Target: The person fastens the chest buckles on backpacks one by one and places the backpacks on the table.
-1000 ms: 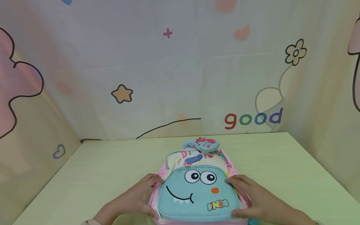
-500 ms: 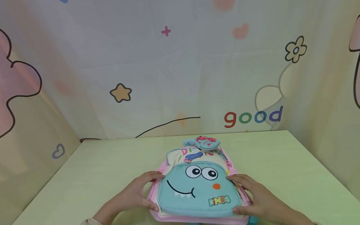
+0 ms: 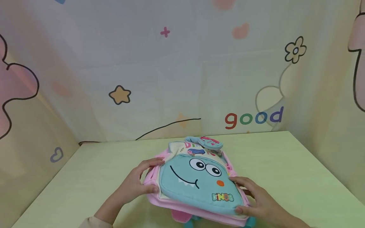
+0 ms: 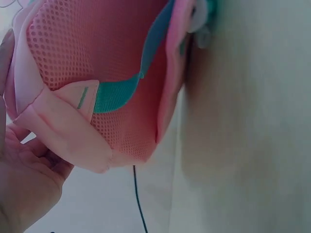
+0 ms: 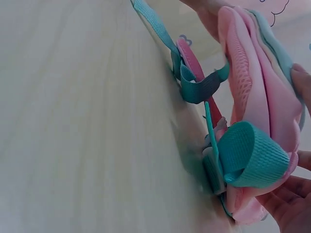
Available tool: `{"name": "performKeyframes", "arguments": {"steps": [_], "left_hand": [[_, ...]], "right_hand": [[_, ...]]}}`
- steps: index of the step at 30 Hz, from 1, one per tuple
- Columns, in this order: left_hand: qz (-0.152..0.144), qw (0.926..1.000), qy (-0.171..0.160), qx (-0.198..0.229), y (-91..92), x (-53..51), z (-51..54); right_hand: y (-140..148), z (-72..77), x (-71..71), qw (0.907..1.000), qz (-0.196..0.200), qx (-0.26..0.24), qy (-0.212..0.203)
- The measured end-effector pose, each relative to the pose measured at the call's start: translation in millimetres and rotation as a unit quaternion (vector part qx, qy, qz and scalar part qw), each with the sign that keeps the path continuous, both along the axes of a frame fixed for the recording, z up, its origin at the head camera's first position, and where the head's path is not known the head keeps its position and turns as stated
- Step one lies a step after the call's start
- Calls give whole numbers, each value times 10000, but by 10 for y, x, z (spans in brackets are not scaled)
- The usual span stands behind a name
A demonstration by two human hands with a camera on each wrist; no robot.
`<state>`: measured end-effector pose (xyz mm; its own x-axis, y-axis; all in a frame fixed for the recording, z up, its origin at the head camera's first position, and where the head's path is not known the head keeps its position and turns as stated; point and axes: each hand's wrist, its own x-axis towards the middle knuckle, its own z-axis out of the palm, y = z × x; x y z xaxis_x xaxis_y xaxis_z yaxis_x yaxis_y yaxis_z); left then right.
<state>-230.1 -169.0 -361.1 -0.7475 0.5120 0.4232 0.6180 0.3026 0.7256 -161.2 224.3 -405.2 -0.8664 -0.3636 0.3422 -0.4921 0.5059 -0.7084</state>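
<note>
A small pink backpack [image 3: 199, 186] with a teal dinosaur-face pocket lies face up, tilted, its left side raised higher than its right. My left hand [image 3: 139, 182] grips its left side, fingers on the upper edge and thumb near the bottom corner. On the other side my right hand [image 3: 258, 201] holds the right edge between thumb and fingers. A round teal pouch [image 3: 211, 143] sits at the bag's top. Pink mesh padding [image 4: 116, 63] shows underneath in the left wrist view. In the right wrist view, a teal webbing strap [image 5: 252, 155] loops out beside the bag.
The bag is over a pale green table [image 3: 108, 171]. Behind it hangs a printed curtain [image 3: 159, 79] with a star, a flower and the word "good". More teal strap [image 5: 199, 87] trails near the tabletop under the bag.
My left hand has risen with the backpack's left side, so the bag now tilts down to the right. A pink strap end and teal webbing have come into sight below it.
</note>
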Motion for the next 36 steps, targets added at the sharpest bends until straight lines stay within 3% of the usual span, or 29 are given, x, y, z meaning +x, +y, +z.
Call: {"name": "performKeyframes", "arguments": {"steps": [8, 16, 21, 27, 32, 36], "left_hand": [[123, 9997, -38, 184, 75, -5, 229], [-163, 9992, -231, 279, 151, -14, 445], [-155, 9993, -238, 232, 213, 6, 639], [-185, 9994, -165, 249, 303, 13, 849], [-25, 9995, -256, 177, 385, 21, 977], [-67, 9992, -264, 275, 453, 44, 1085]], "right_hand": [[-48, 23, 2, 9960, -14, -201, -865], [-134, -14, 19, 9894, 46, -870, -1166], [-221, -46, 37, 9812, 95, -1277, -1446], [-311, -97, 50, 9746, 308, -1713, -1412], [-402, -119, 56, 9677, 487, -1969, -1497], [-485, -159, 51, 9617, 803, -2219, -1395]]}}
